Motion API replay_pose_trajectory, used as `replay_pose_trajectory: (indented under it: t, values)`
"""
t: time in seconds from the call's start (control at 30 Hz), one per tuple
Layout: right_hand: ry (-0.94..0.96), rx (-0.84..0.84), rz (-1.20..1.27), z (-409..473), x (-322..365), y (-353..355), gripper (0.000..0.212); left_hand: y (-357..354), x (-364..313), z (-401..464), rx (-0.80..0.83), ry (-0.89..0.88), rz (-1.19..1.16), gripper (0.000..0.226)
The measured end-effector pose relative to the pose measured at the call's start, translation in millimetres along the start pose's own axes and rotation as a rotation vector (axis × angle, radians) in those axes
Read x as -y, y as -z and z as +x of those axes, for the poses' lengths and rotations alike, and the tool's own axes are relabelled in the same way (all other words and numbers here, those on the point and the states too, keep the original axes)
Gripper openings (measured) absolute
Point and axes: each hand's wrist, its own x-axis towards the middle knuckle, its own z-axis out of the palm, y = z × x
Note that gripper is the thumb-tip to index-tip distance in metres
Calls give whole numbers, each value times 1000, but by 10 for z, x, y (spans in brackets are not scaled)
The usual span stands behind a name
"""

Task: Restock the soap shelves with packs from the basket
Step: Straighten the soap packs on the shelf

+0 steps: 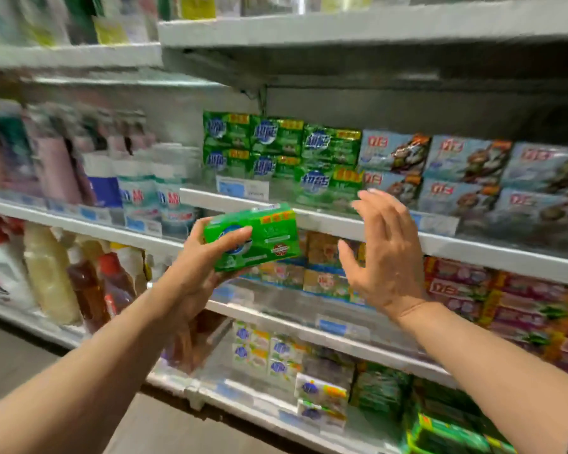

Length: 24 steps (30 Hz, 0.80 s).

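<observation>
Left hand (207,253) grips a shiny green plastic-wrapped soap pack (254,237) mid-frame; right hand (386,257) hangs loose-fingered, holding nothing. I'd slide it label-out onto the matching green soap stack (279,149) above.

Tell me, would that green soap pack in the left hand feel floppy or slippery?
Probably stiff: the green soap pack keeps sharp box edges in the left hand. Its glossy wrap looks a bit slippery. Being flat-sided, it should sit still, not roll.
</observation>
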Motion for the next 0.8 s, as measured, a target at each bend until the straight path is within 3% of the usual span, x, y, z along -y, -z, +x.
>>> replay_pose_trajectory:
  t: [0.13, 0.3, 0.47, 0.6, 0.7, 0.8]
  values:
    - [-64, 158, -21, 355, -114, 56, 61, -269, -661, 194, -34, -191, 41, 44]
    - [-257, 391, -47, 580, -280, 41, 84, -377, -1070, 558, -55, -276, 226, 67]
    - [-243, 514, -2, 774, -344, 49, 65, -369, -1115, 928, -68, -204, 577, 104]
    - [-281, 643, 31, 795, -428, 34, 57, -393, -1080, 1231, -140, -137, 705, 102]
    - [-283, 620, 36, 767, -457, -17, 60, -366, -1085, 1379, -117, -55, 722, 113]
    - [-279, 592, 7, 764, -455, -57, 60, -299, -1086, 1515, -123, 6, 736, 101]
